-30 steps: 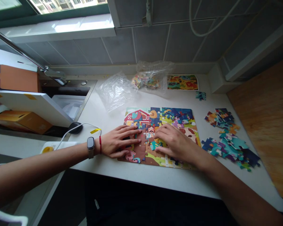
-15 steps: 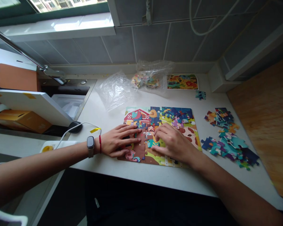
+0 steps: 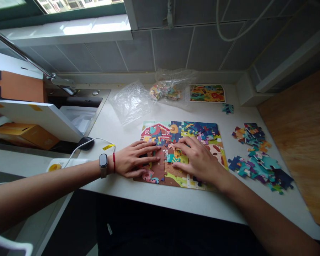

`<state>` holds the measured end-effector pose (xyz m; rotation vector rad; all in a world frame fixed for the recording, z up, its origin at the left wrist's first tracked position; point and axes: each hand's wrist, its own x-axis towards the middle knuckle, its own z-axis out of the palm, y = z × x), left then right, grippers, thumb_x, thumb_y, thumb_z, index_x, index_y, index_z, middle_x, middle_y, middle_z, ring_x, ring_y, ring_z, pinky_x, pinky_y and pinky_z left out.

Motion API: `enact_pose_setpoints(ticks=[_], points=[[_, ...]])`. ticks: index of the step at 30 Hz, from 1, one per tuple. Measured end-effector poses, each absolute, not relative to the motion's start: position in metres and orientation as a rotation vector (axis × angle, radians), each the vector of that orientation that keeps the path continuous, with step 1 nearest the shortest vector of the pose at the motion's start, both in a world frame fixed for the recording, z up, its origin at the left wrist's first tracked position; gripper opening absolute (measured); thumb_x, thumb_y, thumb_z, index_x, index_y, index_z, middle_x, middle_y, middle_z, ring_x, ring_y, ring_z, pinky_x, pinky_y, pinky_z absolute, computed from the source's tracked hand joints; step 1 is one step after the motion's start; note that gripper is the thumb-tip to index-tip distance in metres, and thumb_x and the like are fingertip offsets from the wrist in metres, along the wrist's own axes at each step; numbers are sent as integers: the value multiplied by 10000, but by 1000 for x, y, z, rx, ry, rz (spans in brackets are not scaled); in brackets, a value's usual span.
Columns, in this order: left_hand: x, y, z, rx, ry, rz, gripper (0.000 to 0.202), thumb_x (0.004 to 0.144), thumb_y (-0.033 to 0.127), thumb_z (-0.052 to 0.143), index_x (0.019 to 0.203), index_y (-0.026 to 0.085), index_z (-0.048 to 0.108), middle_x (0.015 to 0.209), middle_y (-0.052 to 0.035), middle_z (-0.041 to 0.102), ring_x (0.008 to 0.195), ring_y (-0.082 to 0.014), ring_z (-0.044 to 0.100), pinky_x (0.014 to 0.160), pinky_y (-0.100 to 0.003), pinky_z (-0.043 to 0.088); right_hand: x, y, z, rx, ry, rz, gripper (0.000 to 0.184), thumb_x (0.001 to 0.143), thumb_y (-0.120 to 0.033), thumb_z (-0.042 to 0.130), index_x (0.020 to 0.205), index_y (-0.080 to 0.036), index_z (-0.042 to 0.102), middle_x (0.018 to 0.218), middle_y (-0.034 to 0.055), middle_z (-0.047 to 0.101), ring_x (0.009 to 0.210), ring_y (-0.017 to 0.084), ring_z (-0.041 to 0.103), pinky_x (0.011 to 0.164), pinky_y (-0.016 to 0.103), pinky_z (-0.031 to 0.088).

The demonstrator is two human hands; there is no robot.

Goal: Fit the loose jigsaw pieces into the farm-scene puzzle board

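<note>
From my remote seat I see the left hand (image 3: 134,159) spread flat, grasping nothing, across the left side of the rectangular, multicoloured flat jigsaw (image 3: 170,175). And here's the right hand (image 3: 200,156), curled over the jigsaw's middle! A small teal-and-yellow interlocking puzzle piece (image 3: 173,158) sits right between thumb and forefinger; whether they pinch it, I can't tell. Right of the jigsaw: loose, mixed-colour puzzle pieces (image 3: 264,160), heaped.

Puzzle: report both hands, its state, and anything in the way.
Left hand flat across left edge of puzzle. Right hand curled over middle, grip unclear. Both hide parts. Loose pieces right, apart from hands.
</note>
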<state>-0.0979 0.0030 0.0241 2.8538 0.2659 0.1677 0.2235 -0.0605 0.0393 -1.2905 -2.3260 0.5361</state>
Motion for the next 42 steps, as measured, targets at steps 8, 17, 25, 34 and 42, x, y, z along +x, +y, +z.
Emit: enact_pose_setpoints(ticks=[8,17,25,34,42], points=[[-97,4,23,2855,250,205,632,981,417,529,1579,227,454,1693,-154,381,1537,-386,394,1250,-534,314,222,-61,35,-1134,-2374,623,273,900,-253,815,1161,-188,767,1081,107,658,1050,276,608,953,431,533],[-97,4,24,2857,257,190,636,976,417,538,1578,229,457,1692,-151,383,1541,-383,387,1246,-542,320,220,-62,33,-1096,-2408,582,166,914,-312,809,1047,-211,808,1089,112,666,1043,283,615,919,441,539],[-97,4,28,2834,264,157,654,967,404,574,1585,229,457,1694,-149,379,1543,-391,387,1254,-542,323,217,-68,38,-1168,-2523,475,139,960,-287,739,1064,-198,765,1121,135,656,1041,297,614,933,475,548],[-96,3,26,2854,258,165,634,977,409,551,1574,212,473,1696,-155,374,1558,-378,365,1262,-534,300,215,-68,37,-1261,-2364,553,313,871,-234,814,1154,-180,689,1118,131,711,1074,311,647,933,472,580],[-99,4,20,2840,259,218,657,962,424,567,1581,232,462,1691,-148,388,1535,-389,406,1252,-550,322,216,-66,38,-1171,-2376,513,240,887,-221,784,1101,-156,698,1092,148,750,1060,323,688,939,492,596]])
